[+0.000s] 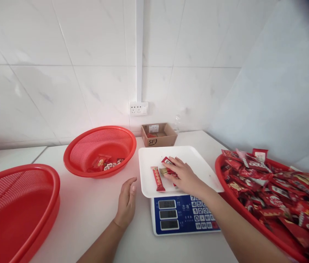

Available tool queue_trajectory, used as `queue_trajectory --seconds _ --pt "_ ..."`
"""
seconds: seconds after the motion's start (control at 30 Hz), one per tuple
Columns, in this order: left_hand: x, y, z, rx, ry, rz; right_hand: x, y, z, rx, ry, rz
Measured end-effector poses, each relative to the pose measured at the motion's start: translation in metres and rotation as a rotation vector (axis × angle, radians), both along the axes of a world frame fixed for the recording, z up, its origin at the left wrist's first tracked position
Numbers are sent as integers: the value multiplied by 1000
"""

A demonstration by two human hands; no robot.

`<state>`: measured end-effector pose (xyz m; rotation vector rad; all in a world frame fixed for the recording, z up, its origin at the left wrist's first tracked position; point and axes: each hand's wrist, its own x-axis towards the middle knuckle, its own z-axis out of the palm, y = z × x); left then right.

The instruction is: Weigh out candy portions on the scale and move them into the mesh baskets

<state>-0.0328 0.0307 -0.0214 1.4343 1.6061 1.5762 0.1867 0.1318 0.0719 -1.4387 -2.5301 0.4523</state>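
Observation:
On the white tray (146, 179) of a digital scale, my right hand (183, 175) bends its fingers over several small red and gold snack packets (166, 171). Their ends stick out from under the fingers, and the rest is hidden by the hand. Just left of them, one slim red snack packet (157, 179) lies untouched on the tray. My left hand (127, 202) is held beside the scale's left side, empty, with fingers extended and loosely bent. Below the tray, the blue scale panel (183, 212) shows displays too faint to read.
A large red basket (220, 164) heaped with snack packets (274, 193) stands at right. Behind left, a red mesh basket (73, 153) holds a few packets (107, 164). Another red basket (55, 182) is at near left. A cardboard box (159, 140) sits by the wall.

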Motion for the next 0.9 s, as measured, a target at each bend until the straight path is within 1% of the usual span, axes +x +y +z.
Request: queue_trajectory --seconds 0.1,0.27,0.33,0.4,0.47,0.53,0.6,0.67,0.73,0.77,0.83,0.9 --pt "0 0 0 15 4 8 1 -5 1 26 50 34" --pt "0 0 1 14 39 -4 -8 -17 4 68 19 124" --pt "-1 -1 1 -1 50 -2 -7 -18 2 93 39 121" --pt "-1 -2 2 -14 48 4 3 -20 0 129 84 80" --pt "-1 -2 3 -30 39 8 21 -24 0 177 161 10" --pt "-1 -3 3 -43 30 10 49 -32 5 241 254 -92" --pt "0 -2 3 -42 28 3 83 -41 11 308 308 -222" --pt "0 -1 3 -32 28 -8 121 -51 15 308 259 -387" --pt "0 0 3 -22 31 -10 158 -58 15 228 150 -541" --pt "0 0 3 -17 36 -7 175 -62 13 177 92 -585" --pt "-1 1 3 -18 53 5 200 -68 7 60 -28 -594" --pt "-2 2 4 -30 76 9 215 -73 1 -40 -126 -558"
